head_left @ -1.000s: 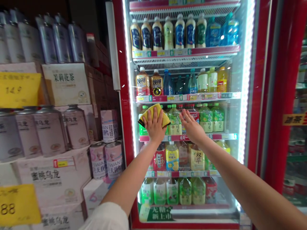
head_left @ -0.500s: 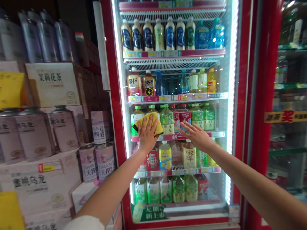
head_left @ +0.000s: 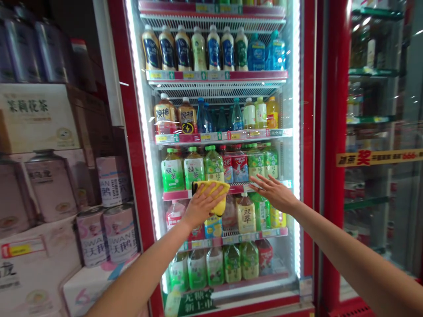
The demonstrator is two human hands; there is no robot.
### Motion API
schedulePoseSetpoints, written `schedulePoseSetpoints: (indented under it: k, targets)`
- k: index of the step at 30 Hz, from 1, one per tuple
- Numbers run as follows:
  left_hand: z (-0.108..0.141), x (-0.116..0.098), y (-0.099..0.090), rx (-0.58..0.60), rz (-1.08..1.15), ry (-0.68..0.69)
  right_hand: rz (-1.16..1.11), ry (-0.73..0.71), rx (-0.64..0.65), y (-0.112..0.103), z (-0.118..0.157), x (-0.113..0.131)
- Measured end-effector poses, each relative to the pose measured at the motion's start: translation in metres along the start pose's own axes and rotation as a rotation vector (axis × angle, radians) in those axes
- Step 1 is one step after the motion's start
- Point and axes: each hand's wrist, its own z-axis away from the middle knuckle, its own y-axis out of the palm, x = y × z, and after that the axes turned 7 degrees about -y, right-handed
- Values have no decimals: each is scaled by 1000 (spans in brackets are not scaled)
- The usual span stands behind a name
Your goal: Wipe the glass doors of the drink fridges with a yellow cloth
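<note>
My left hand (head_left: 202,207) presses a yellow cloth (head_left: 220,203) with a dark edge flat against the glass door of a drinks fridge (head_left: 223,242). Its fingers lie over the cloth, just below the shelf of green tea bottles (head_left: 194,167). To the right, my right hand (head_left: 276,193) is open, fingers spread toward the glass, with nothing in it. Whether its palm touches the pane I cannot tell. Behind the glass near it stand a pale bottle (head_left: 246,215) and green bottles (head_left: 261,211).
At left are stacked cartons (head_left: 38,119), large pink cans (head_left: 49,185) and smaller cans (head_left: 119,233). The fridge has a red frame (head_left: 127,110) and bright light strips. A second red-framed fridge (head_left: 337,88) stands at right, with a yellow banner (head_left: 380,157) across it.
The cloth under my left hand has moved down the glass, from the green tea bottles to below their shelf edge. My right hand stays spread by the glass. The view has turned right.
</note>
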Motion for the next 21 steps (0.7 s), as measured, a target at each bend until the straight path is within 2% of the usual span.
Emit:
schedulePoseSetpoints:
  k: [3, 5, 6, 8, 11, 14, 16, 18, 20, 21]
  targets:
    - [-55, -12, -12, -112, 9, -409, 20, 112, -20, 4, 15, -16]
    - [-88, -33, -12, -147, 25, -513, 29, 156, -41, 10, 18, -17]
    - [-98, -45, -10, -141, 30, -504, 31, 167, -52, 14, 18, -16]
    - [-101, -69, 1, -88, 31, -390, 32, 180, -72, 19, 17, -13]
    - [-74, -91, 20, 16, 20, -145, 20, 171, -75, 19, 17, -14]
    - [-44, -88, 26, 83, 34, 85, 1, 115, -41, 12, 26, -23]
    - [-42, -78, 19, 96, 41, 93, 6, 91, -15, 8, 38, -30]
    - [-60, -70, 6, 65, 34, -96, 32, 119, 3, 7, 52, -34]
    - [-92, -69, -5, -3, 37, -370, 54, 194, 9, 12, 65, -35]
    - [-109, -72, -9, -24, 50, -439, 57, 234, 6, 15, 71, -35]
